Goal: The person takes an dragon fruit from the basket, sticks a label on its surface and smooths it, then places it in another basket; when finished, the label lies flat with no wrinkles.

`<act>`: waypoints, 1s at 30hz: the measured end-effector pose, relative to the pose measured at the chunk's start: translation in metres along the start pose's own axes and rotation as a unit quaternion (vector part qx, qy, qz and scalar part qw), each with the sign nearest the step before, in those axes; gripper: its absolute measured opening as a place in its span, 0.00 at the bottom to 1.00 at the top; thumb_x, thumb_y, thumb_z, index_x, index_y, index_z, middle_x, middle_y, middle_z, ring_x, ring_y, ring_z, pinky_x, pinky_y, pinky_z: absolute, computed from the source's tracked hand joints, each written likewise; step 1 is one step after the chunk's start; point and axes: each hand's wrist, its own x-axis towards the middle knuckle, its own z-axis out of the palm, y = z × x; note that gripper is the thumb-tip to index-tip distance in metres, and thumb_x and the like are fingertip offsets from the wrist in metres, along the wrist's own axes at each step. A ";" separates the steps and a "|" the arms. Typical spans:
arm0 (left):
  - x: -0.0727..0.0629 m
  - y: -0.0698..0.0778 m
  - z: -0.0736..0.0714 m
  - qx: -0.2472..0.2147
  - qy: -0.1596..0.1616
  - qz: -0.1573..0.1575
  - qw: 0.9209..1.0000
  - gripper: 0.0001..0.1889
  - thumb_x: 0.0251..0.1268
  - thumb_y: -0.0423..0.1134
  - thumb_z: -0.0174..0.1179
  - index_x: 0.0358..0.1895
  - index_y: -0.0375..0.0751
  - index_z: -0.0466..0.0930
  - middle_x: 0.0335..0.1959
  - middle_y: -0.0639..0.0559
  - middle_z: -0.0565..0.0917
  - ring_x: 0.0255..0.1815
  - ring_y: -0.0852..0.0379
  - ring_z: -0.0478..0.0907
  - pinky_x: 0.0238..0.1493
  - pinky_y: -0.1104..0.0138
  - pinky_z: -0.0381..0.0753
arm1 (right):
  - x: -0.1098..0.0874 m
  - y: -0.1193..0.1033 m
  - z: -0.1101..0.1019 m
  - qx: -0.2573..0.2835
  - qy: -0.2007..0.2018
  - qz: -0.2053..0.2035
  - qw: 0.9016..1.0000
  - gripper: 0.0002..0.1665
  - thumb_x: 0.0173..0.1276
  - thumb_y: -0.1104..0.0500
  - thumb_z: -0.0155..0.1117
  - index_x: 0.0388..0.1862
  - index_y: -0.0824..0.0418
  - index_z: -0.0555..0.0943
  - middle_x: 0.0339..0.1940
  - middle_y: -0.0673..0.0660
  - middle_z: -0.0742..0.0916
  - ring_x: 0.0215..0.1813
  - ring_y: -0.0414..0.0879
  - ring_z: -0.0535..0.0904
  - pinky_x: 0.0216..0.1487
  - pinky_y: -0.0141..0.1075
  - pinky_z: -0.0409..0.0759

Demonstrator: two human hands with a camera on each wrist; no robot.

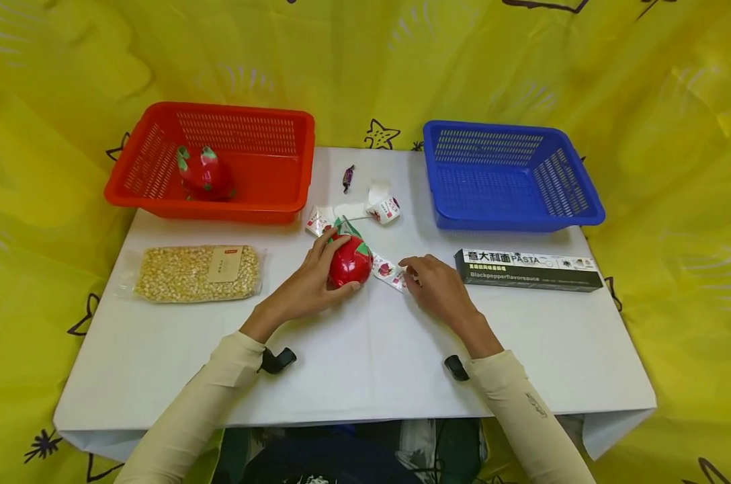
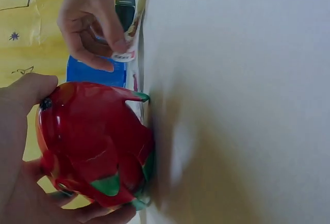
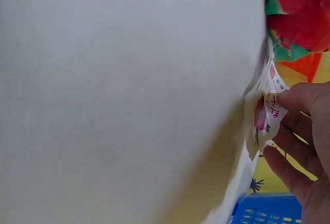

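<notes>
In the head view my left hand [image 1: 317,275] grips a glossy red artificial dragon fruit [image 1: 350,262] with green tips near the middle of the table. The left wrist view shows the thumb and fingers around the dragon fruit [image 2: 93,141]. To its right, my right hand [image 1: 439,290] pinches the end of a white label strip [image 1: 388,271] printed with small dragon fruits. In the right wrist view the held label [image 3: 265,110] is bent between thumb and fingers. The strip runs behind the dragon fruit to a small label roll [image 1: 385,210].
A red basket [image 1: 250,208] at the back left holds another dragon fruit [image 1: 208,178]. At the back right stands a blue basket [image 1: 517,218]. A bag of corn kernels [image 1: 178,274] lies left, a pasta box [image 1: 529,270] right, and a purple wrapped candy [image 1: 349,179] behind the roll.
</notes>
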 end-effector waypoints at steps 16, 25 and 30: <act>-0.008 -0.016 -0.009 -0.146 -0.003 0.016 0.989 0.38 0.77 0.33 0.58 0.84 0.49 0.53 0.88 0.46 0.43 0.85 0.42 0.54 0.76 0.45 0.71 | 0.007 -0.039 -0.017 0.252 0.061 0.065 0.964 0.06 0.82 0.63 0.61 0.49 0.63 0.73 0.59 0.63 0.88 0.56 0.59 0.90 0.59 0.52 0.86; -0.007 -0.020 -0.012 -0.160 0.004 0.021 0.987 0.30 0.82 0.31 0.40 0.83 0.49 0.59 0.86 0.50 0.54 0.88 0.51 0.46 0.84 0.46 0.55 | 0.042 -0.099 -0.002 0.343 0.092 0.082 0.931 0.05 0.77 0.61 0.66 0.41 0.64 0.81 0.71 0.62 0.79 0.75 0.55 0.71 0.75 0.53 0.68; -0.007 -0.019 -0.013 -0.144 0.007 0.015 0.989 0.27 0.87 0.37 0.39 0.83 0.49 0.60 0.86 0.50 0.56 0.88 0.51 0.47 0.86 0.46 0.49 | 0.052 -0.109 0.009 0.320 0.108 0.101 0.936 0.06 0.77 0.61 0.66 0.41 0.64 0.81 0.72 0.63 0.78 0.75 0.56 0.68 0.62 0.49 0.72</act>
